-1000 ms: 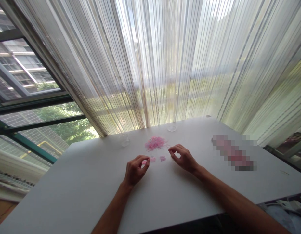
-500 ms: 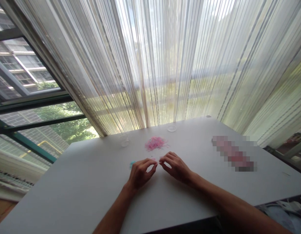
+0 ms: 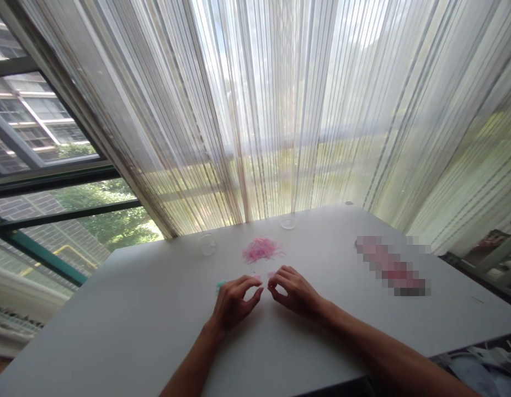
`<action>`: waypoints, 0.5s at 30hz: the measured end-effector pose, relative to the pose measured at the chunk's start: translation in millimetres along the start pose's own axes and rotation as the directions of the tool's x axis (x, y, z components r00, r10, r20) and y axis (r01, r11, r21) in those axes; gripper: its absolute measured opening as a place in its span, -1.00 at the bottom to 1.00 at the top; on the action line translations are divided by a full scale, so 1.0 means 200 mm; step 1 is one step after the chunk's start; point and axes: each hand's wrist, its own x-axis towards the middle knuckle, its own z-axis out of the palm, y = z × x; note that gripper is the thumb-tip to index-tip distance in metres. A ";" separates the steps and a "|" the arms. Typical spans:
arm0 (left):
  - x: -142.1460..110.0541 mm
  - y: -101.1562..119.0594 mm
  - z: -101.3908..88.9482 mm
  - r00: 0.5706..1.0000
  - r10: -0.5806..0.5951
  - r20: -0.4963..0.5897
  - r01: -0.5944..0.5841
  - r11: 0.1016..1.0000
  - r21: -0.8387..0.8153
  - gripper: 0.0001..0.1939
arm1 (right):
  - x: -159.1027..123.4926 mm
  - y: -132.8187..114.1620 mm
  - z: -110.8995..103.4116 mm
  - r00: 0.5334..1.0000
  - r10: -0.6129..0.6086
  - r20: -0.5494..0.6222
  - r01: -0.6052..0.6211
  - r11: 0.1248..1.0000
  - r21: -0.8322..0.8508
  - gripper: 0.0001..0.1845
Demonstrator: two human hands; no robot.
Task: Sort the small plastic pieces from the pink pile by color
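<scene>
Strong daylight through the curtain (image 3: 272, 110), dimmer tabletop (image 3: 127, 331), one blocky patch (image 3: 391, 266).

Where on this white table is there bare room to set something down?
The widest bare stretch of white table lies between the left hand and the table's left edge. Another is bordered by the right hand and the pixelated area. The middle is crowded: pink pile, small pink pieces and teal item near the hands, with two clear items beyond.
</scene>
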 end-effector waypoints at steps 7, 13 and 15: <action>0.00 0.00 0.00 1.000 0.011 -0.012 -0.011 1.000 -0.011 -0.91 | 0.00 0.00 -0.01 1.000 -0.009 -0.002 0.009 1.000 0.016 -0.90; -0.01 0.00 0.00 1.000 -0.004 -0.003 0.004 1.000 -0.001 -0.89 | 0.00 0.00 -0.02 1.000 0.009 -0.009 -0.008 0.999 0.044 -0.89; 0.00 0.00 0.00 1.000 -0.009 0.000 0.009 1.000 0.000 -0.89 | 0.00 0.00 -0.02 1.000 0.006 -0.008 -0.006 0.999 0.043 -0.89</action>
